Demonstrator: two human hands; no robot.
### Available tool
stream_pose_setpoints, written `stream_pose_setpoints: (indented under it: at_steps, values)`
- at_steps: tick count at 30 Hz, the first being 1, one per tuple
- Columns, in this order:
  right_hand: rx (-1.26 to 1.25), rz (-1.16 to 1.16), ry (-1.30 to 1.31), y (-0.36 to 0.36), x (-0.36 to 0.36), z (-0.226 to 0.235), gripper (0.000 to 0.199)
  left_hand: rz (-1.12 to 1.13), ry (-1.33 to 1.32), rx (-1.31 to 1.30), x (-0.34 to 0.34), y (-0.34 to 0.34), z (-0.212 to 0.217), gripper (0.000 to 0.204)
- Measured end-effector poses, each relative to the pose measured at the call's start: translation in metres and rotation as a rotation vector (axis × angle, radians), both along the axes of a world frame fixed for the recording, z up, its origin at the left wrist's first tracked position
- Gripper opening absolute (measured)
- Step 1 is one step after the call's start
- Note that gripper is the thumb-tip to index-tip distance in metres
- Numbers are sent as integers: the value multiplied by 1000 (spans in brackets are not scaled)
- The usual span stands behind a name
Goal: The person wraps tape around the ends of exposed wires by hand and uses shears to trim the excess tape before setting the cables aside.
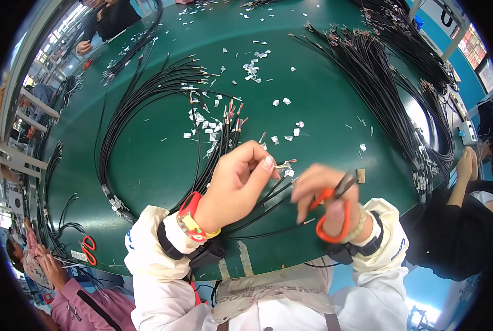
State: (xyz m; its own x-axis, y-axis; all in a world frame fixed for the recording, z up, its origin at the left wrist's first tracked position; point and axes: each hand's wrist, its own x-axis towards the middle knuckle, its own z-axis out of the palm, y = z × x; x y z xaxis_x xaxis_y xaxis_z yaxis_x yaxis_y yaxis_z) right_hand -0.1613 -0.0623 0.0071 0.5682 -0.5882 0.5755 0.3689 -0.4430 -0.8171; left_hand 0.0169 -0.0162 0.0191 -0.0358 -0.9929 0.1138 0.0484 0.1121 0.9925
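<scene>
My left hand is closed in a pinch on the end of a black cable, where thin coloured wires and a white scrap stick out past the fingertips. To its right, my right hand is slightly blurred, with orange-handled scissors hooked in it, blades pointing up and away from the cable. Its fingers reach toward the cable end without visibly touching it. Beneath and beyond my left hand lies a bundle of black cables with stripped reddish wire ends.
A curved cable bundle lies left, and a large bundle right. White scraps litter the green table. Another pair of orange scissors lies at the left edge. People sit at both sides; another is at the far left.
</scene>
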Motion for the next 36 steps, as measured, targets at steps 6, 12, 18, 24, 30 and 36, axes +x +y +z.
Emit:
stream_pose_setpoints:
  at_steps: [6, 12, 18, 24, 30, 36]
  values:
    - [241, 326, 296, 20, 9, -1, 32, 84, -365, -353, -2, 4, -1, 9]
    - [380, 347, 311, 20, 12, -4, 42, 74, -433, -414, -1, 3, -2, 9]
    - [508, 401, 358, 17, 12, -5, 45, 81, -449, -405, -1, 2, -5, 7]
    - [608, 456, 348, 16, 13, -4, 53, 151, -424, -396, -5, 0, -9, 3]
    - [818, 567, 234, 18, 17, -5, 61, 120, -452, -440, -4, 2, -13, 3]
    - [1046, 625, 172, 17, 25, -7, 66, 80, -462, -367, 2, 1, -17, 3]
